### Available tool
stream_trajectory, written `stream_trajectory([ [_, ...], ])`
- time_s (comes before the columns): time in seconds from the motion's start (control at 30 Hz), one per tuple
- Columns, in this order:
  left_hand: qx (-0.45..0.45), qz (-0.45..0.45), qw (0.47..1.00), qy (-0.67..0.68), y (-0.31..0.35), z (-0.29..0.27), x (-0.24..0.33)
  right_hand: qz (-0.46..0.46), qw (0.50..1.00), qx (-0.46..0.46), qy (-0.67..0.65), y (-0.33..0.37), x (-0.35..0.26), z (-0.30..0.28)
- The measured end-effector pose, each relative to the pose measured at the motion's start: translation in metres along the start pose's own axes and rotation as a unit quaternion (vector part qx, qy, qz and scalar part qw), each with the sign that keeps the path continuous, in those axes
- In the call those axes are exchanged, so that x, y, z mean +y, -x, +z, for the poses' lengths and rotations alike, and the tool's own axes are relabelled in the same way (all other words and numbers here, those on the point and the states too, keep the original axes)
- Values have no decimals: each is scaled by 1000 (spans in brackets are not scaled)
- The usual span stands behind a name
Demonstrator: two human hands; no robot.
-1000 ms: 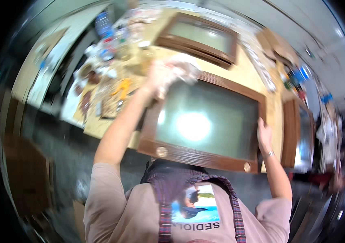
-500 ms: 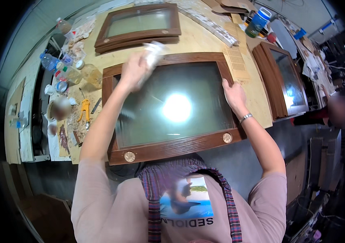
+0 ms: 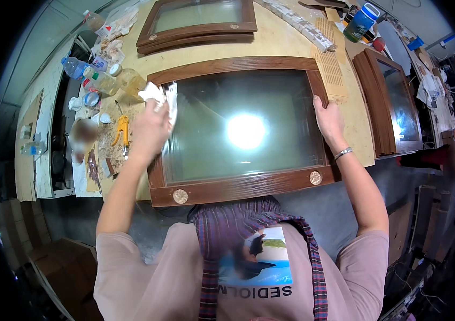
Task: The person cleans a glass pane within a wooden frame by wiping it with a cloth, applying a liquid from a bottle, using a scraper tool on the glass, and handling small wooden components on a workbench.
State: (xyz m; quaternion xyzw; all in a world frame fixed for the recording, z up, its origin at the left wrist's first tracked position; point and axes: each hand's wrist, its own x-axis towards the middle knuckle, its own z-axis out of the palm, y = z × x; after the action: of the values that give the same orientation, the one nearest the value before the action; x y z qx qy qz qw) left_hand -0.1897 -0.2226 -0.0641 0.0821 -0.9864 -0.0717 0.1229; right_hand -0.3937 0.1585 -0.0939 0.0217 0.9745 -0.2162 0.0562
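Note:
In front of me a brown wooden frame with a glass pane [image 3: 227,185], perhaps a cabinet door, lies on the table, its near edge sticking out over the front. Two round carved discs mark its near corners, and a bright light reflects in the glass. My left hand [image 3: 151,128] is closed round a crumpled white rag [image 3: 172,102] at the frame's left side, by the edge of the glass. On the opposite side, my right hand [image 3: 329,120] grips the right rail, thumb on top and fingers partly hidden behind the edge.
More glazed frames lie stacked at the back [image 3: 201,38] and stand at the right [image 3: 371,101]. Several bottles [image 3: 130,81] crowd the left, near a yellow-handled tool [image 3: 122,131]. A blue-lidded bottle [image 3: 361,22] stands far right. Another person [image 3: 425,159] is at the right edge.
My left hand has moved with the rag from the frame's far left corner toward me, down the left side. My right hand keeps its hold on the right rail. The whole view has shifted slightly.

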Motion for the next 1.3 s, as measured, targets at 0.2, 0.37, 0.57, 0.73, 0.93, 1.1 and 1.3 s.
stream_trajectory([
  [0.2,-35,2,996,-79,25,-10,11,-12,1000,20,1,-8,13,6],
  [0.37,-24,-21,996,-81,2,4,3,-29,999,22,18,-5,10,5],
  [0.57,-11,-48,994,-97,-1,6,7,-35,999,23,8,-1,6,2],
  [0.73,-128,-124,983,36,-27,13,34,-28,999,41,23,-6,12,2],
  [0.93,-74,-38,996,35,-58,41,33,-33,999,30,21,2,0,2],
  [1.1,-40,97,994,15,-19,30,77,-13,999,34,22,-2,12,-2],
  [1.3,-46,-28,997,49,-49,25,70,-29,999,21,-1,4,4,-1],
])
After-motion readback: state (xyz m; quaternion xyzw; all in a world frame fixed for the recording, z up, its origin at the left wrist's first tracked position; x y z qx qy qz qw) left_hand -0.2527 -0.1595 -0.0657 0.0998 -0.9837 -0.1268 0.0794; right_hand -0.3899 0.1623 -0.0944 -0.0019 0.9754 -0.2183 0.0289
